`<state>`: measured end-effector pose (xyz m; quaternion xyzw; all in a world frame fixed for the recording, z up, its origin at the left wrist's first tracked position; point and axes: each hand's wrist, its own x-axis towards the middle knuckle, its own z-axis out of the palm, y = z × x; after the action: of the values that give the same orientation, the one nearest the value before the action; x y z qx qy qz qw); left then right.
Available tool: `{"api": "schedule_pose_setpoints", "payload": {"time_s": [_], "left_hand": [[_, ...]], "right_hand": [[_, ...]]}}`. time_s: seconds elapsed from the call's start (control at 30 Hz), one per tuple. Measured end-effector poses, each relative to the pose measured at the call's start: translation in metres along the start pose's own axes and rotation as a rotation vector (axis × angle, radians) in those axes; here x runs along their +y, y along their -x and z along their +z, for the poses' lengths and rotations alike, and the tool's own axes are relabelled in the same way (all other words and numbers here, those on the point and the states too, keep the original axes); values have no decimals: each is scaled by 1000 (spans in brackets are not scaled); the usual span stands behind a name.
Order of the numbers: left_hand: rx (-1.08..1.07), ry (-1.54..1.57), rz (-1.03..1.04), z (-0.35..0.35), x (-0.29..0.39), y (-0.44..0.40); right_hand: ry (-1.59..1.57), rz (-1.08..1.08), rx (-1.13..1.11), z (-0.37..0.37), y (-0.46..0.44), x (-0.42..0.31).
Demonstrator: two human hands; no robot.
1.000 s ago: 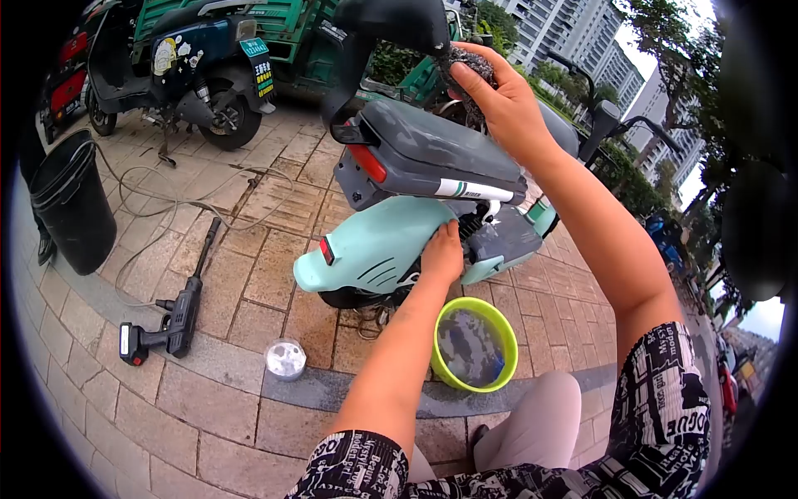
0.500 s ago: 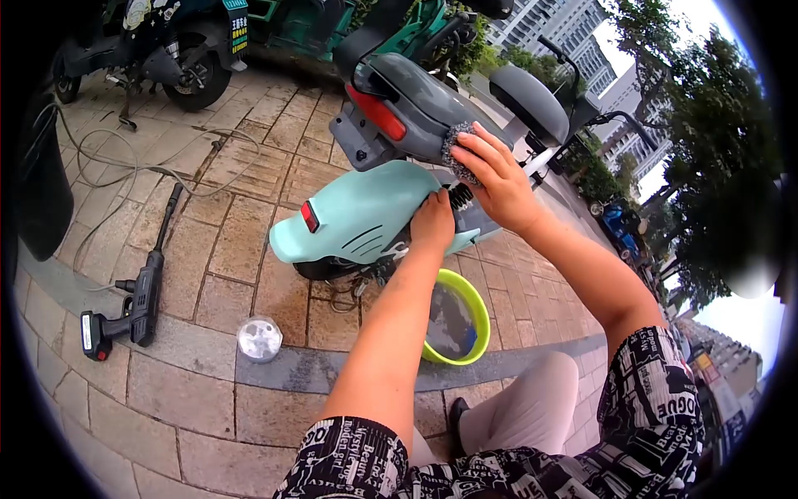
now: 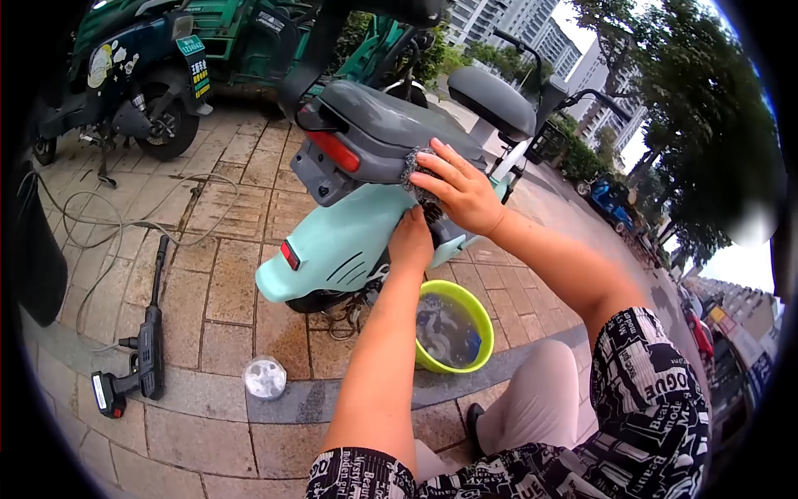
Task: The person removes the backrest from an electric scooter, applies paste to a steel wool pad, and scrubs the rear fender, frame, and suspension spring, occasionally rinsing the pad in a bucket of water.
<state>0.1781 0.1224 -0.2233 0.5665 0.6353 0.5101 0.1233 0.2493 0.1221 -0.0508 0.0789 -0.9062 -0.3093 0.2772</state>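
Note:
A grey scrubbing pad (image 3: 418, 173) is pressed by my right hand (image 3: 462, 190) against the side of the grey seat (image 3: 399, 116) of a scooter. My left hand (image 3: 411, 241) rests lower, at the front edge of the mint-green rear fender (image 3: 332, 241), near the spring; its fingertips are partly hidden, so its grip is unclear. A yellow-green bucket (image 3: 489, 337) with soapy water stands below the scooter, right of my left forearm.
A small clear tub (image 3: 265, 378) with white foam and a black pressure washer gun (image 3: 150, 349) lie on the paving at left, with a looping hose (image 3: 120, 223). A dark bucket is at the far left. Another scooter (image 3: 125, 100) is parked behind.
My right hand with the pad has come down from the top of the backrest to the seat's side. My left hand stays by the fender. The view has shifted.

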Motion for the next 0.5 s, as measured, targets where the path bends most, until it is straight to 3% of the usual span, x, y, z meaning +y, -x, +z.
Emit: {"api": "schedule_pose_setpoints", "payload": {"time_s": [0.1,0.17,0.3,0.37,0.5], "left_hand": [[36,14,37,-10,7,12],[130,98,101,-7,8,9],[247,26,10,6,9,4],[216,-46,20,14,0,1],[261,-140,-12,10,19,10]], "right_hand": [[-76,48,48,-1,2,-3],[-62,-54,198,4,-30,-16],[-34,-151,331,23,-68,-30],[-19,-187,281,25,-52,-15],[22,67,85,32,60,42]]}}
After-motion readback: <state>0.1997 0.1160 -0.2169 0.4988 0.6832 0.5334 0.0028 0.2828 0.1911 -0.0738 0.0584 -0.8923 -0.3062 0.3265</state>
